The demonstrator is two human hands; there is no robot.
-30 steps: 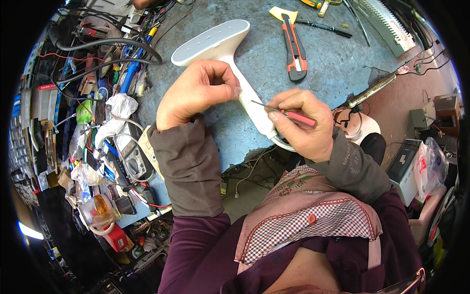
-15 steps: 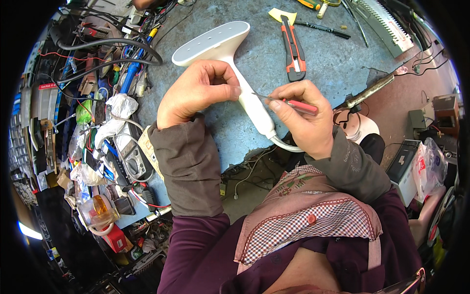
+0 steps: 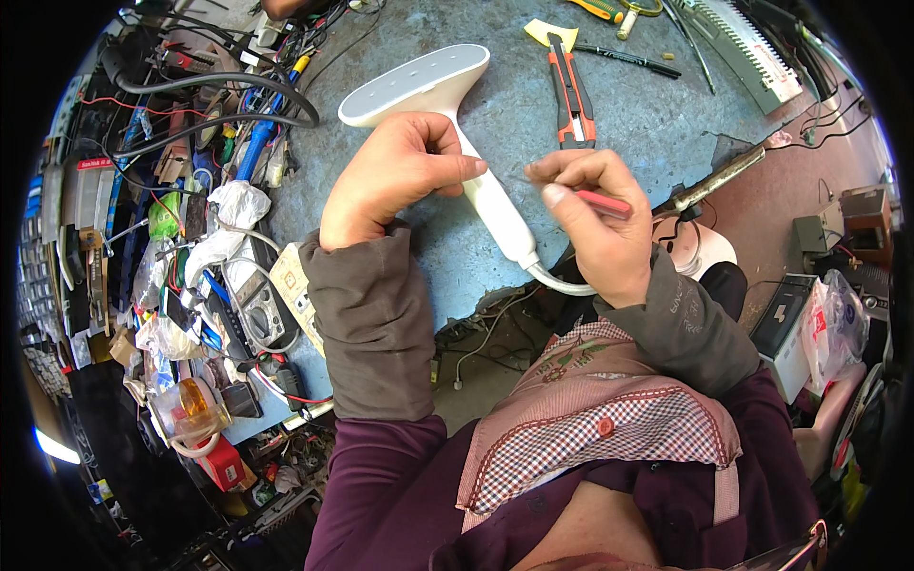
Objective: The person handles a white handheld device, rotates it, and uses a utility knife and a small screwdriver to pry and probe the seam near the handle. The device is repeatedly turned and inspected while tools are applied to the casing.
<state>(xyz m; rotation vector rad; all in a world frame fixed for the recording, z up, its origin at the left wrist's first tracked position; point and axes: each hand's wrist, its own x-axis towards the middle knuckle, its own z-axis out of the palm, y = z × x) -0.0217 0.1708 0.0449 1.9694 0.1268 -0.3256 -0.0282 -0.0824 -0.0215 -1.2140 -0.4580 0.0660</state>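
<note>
A white handheld garment steamer (image 3: 495, 214) lies diagonally on the blue worktop, its wide grey-faced head at the far left. From the handle's near end, a white cord runs under my right wrist. My left hand (image 3: 395, 176) is bent over the upper handle, thumb and fingers closed on it. To the right of the handle, my right hand (image 3: 605, 224) is closed round a slim red-handled tool (image 3: 606, 204). The tool's tip is hidden behind my fingers, so its kind cannot be made out. My right fingertips are apart from the steamer.
A red and black utility knife (image 3: 571, 95) with a yellow piece at its top lies beyond my right hand, beside a black pen (image 3: 633, 61). Cables, tools and a multimeter (image 3: 262, 314) crowd the left side. The worktop's chipped near edge (image 3: 476, 309) runs below the steamer.
My right hand has drawn the red-handled tool slightly right, away from the steamer's handle, where its thin dark tip was touching. My left thumb has shifted a little right and up along the handle.
</note>
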